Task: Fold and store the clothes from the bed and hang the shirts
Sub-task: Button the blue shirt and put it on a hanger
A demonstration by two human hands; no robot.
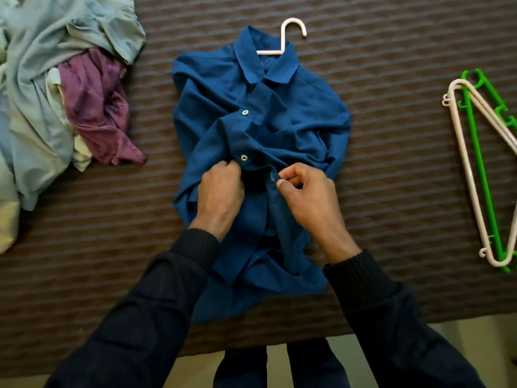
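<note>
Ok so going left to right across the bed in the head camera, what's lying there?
Heap of pale clothes → purple garment on the heap's right side → blue shirt on a white hanger, with the left hand and right hand pinching its placket → white hanger and green hanger lying together.

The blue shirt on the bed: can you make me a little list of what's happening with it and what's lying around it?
shirt: blue shirt, crumpled, on the brown bed cover
hanger in shirt: white hanger, hook sticking out past the collar
left hand: grips the shirt front beside a button
right hand: pinches the other front edge at a buttonhole
left side: clothes pile, pale blue and purple
right side: spare hangers, white and green
</note>
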